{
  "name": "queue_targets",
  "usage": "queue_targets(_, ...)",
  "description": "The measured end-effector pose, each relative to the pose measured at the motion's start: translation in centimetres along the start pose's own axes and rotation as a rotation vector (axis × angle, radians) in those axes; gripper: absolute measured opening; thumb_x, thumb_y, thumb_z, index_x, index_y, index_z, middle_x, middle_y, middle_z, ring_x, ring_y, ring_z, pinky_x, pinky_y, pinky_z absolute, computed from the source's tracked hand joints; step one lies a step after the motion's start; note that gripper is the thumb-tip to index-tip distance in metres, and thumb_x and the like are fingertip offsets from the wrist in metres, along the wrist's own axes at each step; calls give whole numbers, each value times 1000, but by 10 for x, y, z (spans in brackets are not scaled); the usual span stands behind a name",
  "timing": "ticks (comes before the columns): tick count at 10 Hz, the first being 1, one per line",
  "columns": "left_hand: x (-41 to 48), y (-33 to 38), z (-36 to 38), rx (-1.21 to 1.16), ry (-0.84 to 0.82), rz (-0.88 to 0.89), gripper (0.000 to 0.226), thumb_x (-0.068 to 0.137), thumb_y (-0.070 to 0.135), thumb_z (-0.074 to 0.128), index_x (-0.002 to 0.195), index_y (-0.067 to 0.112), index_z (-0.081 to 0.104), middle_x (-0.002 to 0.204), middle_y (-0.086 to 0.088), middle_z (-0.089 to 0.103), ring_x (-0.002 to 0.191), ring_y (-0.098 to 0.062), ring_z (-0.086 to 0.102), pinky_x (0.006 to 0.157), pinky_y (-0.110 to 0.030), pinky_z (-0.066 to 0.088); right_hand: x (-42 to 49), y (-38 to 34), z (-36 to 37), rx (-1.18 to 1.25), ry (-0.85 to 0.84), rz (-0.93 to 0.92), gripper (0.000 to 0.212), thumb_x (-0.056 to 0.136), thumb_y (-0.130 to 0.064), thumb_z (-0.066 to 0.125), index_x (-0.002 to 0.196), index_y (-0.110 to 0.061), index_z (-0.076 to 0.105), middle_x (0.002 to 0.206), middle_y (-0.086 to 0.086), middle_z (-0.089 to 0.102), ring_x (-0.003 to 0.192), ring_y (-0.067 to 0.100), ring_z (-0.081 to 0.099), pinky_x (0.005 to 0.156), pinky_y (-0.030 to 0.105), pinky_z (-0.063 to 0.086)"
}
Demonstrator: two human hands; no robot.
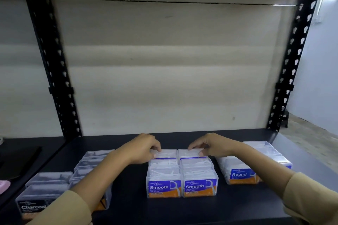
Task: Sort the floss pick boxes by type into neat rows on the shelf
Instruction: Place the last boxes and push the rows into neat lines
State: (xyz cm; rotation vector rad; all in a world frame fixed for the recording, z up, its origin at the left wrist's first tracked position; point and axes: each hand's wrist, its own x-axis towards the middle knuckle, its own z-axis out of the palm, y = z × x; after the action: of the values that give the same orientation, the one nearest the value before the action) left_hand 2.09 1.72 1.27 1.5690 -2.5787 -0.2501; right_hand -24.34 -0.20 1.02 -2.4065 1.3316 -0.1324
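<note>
Two columns of clear rectangular plastic boxes of white floss picks, labelled "Smooth" in blue and orange, are found side by side at the middle of the black shelf board (182,210). The rearmost box of the left column (164,154) is gripped by the left hand (144,149): the fingers are curled over its far edge and the thumb is set against its near left side. The rearmost box of the right column (191,153) is held likewise by the right hand (210,147), with the fingers hooked over the far edge and the thumb at the near right corner. Both boxes rest on the board, touching each other and the boxes in front of them.

It is judged that the grip from outside and behind is taken so that the pair can be squeezed together and drawn forward, closing gaps and squaring the rows. The front Smooth boxes (164,186) are turned label outward, presumably so that the type can be read from the front.

Sorting by type is noted. Grey-filled clear boxes labelled "Charcoal" (34,201) are ranked to the left, well apart, and clear boxes labelled "Round" (239,172) stand to the right, near the middle block but not touching it. Alignment of the rear pair is assessed as nearly complete. A risk is recorded that uneven pressure could skew a column or push its front box toward the board's edge.
</note>
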Motion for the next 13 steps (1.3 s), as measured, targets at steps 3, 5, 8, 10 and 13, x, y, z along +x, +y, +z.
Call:
queue_targets(3,-16,12,1,-18,-7,-18,64,88,59,46,144,33,31,147,6,37,133,-14,36,110,-36,34,-28,-23,10,-121,59,34,65,85,-60,44,142,-34,32,150,-4,35,138,12,31,112,31,26)
queue_targets(5,-42,35,32,196,-151,-38,128,51,88,46,145,33,-22,156,3,-24,144,-20,-22,117,-41,-10,-64,-51,55,-387,16,122,116,61,-84,41,146,-29,-15,157,2,-19,145,19,-18,117,44,-9)
queue_targets(8,-34,40,50,125,-138,-80,110,79,56,62,148,22,-17,156,-1,-25,144,-23,-23,121,-40,1,-48,-44,66,-521,49,192,102,83,-48,61,148,-14,-10,157,15,-13,146,30,-10,118,47,-1)
queue_targets(10,-27,42,49,105,-115,-79,108,80,52,63,148,21,-15,157,-1,-22,145,-23,-20,120,-39,3,-41,-41,63,-497,77,199,102,81,-45,64,148,-12,-6,158,16,-9,146,30,-6,118,45,2)
queue_targets(13,-11,39,49,101,-114,-80,106,81,49,64,149,21,-13,158,0,-20,145,-23,-19,120,-39,3,-31,-36,59,-474,95,229,102,81,-44,65,148,-13,-6,158,15,-8,146,30,-5,119,44,2)
